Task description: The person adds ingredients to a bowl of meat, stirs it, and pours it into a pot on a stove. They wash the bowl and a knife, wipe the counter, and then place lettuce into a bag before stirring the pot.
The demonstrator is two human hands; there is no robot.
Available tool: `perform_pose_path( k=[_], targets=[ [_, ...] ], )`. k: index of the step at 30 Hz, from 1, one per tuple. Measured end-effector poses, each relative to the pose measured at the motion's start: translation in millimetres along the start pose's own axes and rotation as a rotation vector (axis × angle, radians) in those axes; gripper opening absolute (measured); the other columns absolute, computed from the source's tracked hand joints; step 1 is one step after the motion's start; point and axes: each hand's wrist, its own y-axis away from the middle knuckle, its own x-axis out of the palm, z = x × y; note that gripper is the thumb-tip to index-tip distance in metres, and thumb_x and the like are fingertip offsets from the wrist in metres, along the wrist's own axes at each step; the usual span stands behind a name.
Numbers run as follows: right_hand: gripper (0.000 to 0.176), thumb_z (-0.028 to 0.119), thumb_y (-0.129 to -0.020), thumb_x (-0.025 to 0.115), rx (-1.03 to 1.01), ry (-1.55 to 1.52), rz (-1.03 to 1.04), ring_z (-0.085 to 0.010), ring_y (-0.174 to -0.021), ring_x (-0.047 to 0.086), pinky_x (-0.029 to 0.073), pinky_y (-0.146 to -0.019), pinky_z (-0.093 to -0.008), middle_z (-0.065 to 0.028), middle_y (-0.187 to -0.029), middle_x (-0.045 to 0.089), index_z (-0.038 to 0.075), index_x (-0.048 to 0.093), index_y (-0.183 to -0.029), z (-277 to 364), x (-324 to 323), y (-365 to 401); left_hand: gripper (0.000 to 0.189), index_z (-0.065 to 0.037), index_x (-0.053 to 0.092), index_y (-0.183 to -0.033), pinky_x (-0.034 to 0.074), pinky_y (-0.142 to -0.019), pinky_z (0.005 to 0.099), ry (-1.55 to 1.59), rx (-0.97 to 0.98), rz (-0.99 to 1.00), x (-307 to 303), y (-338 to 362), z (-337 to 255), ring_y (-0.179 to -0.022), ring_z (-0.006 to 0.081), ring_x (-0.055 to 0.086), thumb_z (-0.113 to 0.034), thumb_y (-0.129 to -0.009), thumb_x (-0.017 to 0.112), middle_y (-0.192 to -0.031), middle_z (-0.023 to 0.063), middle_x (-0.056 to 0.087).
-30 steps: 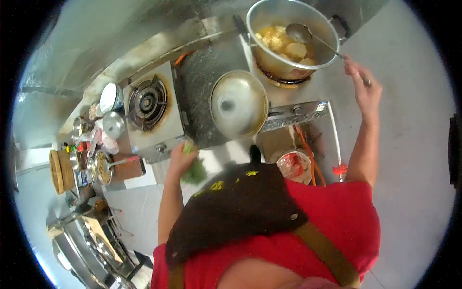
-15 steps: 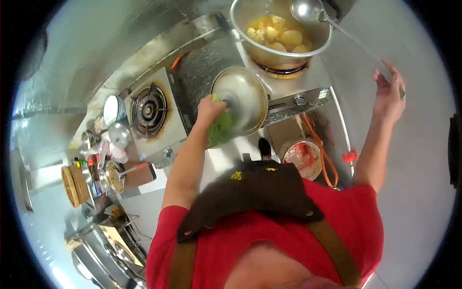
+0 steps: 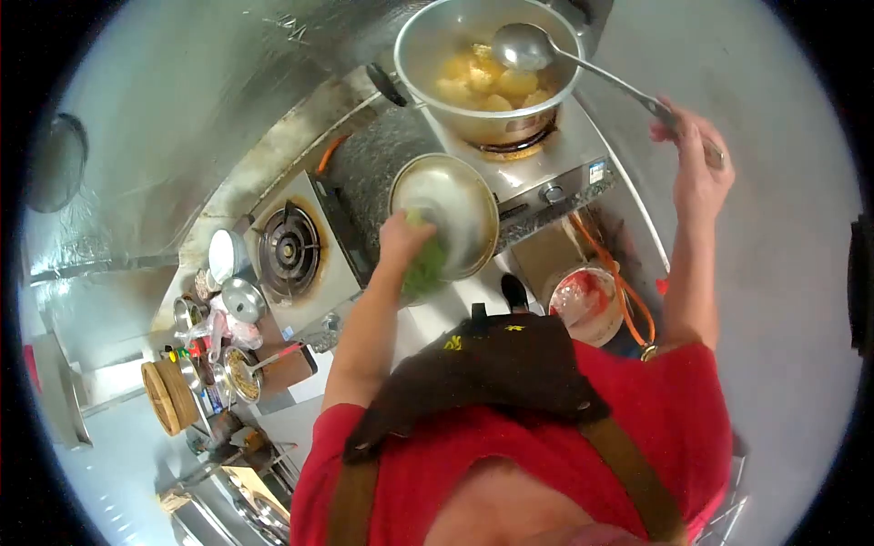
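My left hand (image 3: 405,241) is closed round the knob of a round metal pot lid (image 3: 455,196), with a green cloth (image 3: 424,268) bunched under the fingers. The lid is held beside the big pot, over the counter's front edge. In my right hand (image 3: 703,159) is the handle of a long metal ladle (image 3: 628,88), fingers wrapped round its end. The ladle's bowl (image 3: 523,46) hangs over the large metal pot (image 3: 416,86), in which yellowish round pieces (image 3: 517,84) lie in liquid.
The pot stands on a burner at the right; a second gas burner (image 3: 289,248) is at the left. Below the counter sits a bucket (image 3: 583,300) with red stains, beside an orange hose (image 3: 628,291). Bowls, a bamboo steamer (image 3: 168,398) and a pan (image 3: 242,373) crowd the far left.
The ladle's bowl has come lower and nearer the food, and my right hand has closed further on the handle. My left hand still holds the lid. The whole view has shifted slightly.
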Motion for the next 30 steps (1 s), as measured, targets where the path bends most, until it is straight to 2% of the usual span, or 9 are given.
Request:
perform_pose_path(
  k=[4,10,11,16,19,21,25,28,30],
  targets=[
    [0.023,0.014,-0.092,0.053,-0.030,-0.148,-0.059,-0.0265,-0.078,0.065,0.054,-0.069,-0.0363,-0.0252,-0.104,0.062,-0.007,0.058,-0.101,3.4,-4.7,-10.3,0.046,0.000,0.061,-0.088,0.050,-0.074,0.0401,-0.066,0.000,-0.008,-59.2,27.1,-24.1,-0.081,0.0341,0.064,-0.036,-0.060,0.068,-0.083,0.0206,0.065],
    [0.026,0.018,-0.094,0.046,0.130,-0.356,-0.316,-0.0275,-0.068,0.063,0.051,-0.064,-0.0364,-0.0291,-0.105,0.059,-0.006,0.054,-0.102,-2.9,-53.8,-9.3,0.032,-0.001,0.064,-0.091,0.049,-0.064,0.0314,0.018,0.166,-0.227,-197.4,70.9,-39.7,-0.066,0.0176,0.061,-0.019,-0.067,0.073,-0.075,0.0108,0.066],
    [0.027,0.020,-0.095,0.044,0.149,-0.359,-0.406,-0.0259,-0.062,0.060,0.048,-0.061,-0.0340,-0.0287,-0.105,0.059,-0.004,0.055,-0.098,-2.8,-60.5,-6.2,0.031,-0.001,0.064,-0.091,0.050,-0.065,0.0313,0.048,0.108,-0.183,-224.8,82.3,-69.9,-0.066,0.0171,0.061,-0.019,-0.067,0.073,-0.074,0.0099,0.066],
    [0.027,0.024,-0.096,0.042,0.126,-0.466,-0.664,-0.0257,-0.063,0.057,0.040,-0.053,-0.0326,-0.0224,-0.098,0.061,0.000,0.053,-0.089,-17.6,-118.3,20.8,0.031,-0.001,0.065,-0.097,0.050,-0.065,0.0326,-0.243,0.293,-0.255,-301.3,71.1,-165.8,-0.067,0.0183,0.064,-0.015,-0.070,0.070,-0.076,0.0149,0.067],
    [0.028,0.025,-0.097,0.040,0.204,-0.550,-0.665,-0.0250,-0.063,0.056,0.037,-0.047,-0.0302,-0.0169,-0.090,0.061,0.001,0.052,-0.087,-31.3,-152.6,43.1,0.042,-0.005,0.061,-0.106,0.050,-0.071,0.0369,-0.448,0.386,-0.220,-305.7,38.7,-229.0,-0.078,0.0258,0.063,-0.026,-0.071,0.069,-0.087,0.0149,0.066],
    [0.029,0.025,-0.097,0.040,0.227,-0.557,-0.688,-0.0244,-0.062,0.056,0.037,-0.044,-0.0289,-0.0163,-0.088,0.061,0.001,0.051,-0.086,-33.8,-165.0,57.8,0.044,-0.003,0.061,-0.104,0.050,-0.074,0.0403,-0.700,0.659,-0.286,-296.0,-2.6,-258.7,-0.082,0.0310,0.064,-0.029,-0.069,0.067,-0.089,0.0182,0.065],
    [0.029,0.026,-0.097,0.040,0.251,-0.545,-0.751,-0.0231,-0.060,0.056,0.037,-0.042,-0.0278,-0.0162,-0.086,0.061,0.002,0.052,-0.086,-30.3,-176.6,84.3,0.045,-0.002,0.063,-0.096,0.049,-0.080,0.0433,-0.826,0.888,-0.286,-250.3,-74.0,-311.5,-0.086,0.0376,0.062,-0.031,-0.062,0.066,-0.089,0.0223,0.064],
    [0.029,0.027,-0.097,0.042,0.278,-0.528,-0.766,-0.0212,-0.056,0.055,0.038,-0.042,-0.0271,-0.0198,-0.088,0.063,0.003,0.054,-0.086,-34.3,-194.2,106.5,0.042,-0.002,0.065,-0.091,0.050,-0.080,0.0432,-0.818,0.903,-0.272,-210.2,-92.2,-335.4,-0.085,0.0377,0.062,-0.028,-0.059,0.065,-0.088,0.0216,0.064],
    [0.029,0.027,-0.097,0.042,0.313,-0.509,-0.760,-0.0203,-0.054,0.054,0.038,-0.042,-0.0268,-0.0223,-0.091,0.063,0.004,0.055,-0.086,-31.0,-202.4,118.8,0.045,-0.002,0.064,-0.097,0.048,-0.086,0.0396,-0.916,0.780,-0.194,-188.9,-101.6,-345.7,-0.096,0.0332,0.061,-0.030,-0.062,0.066,-0.101,0.0172,0.063]
  ],
)
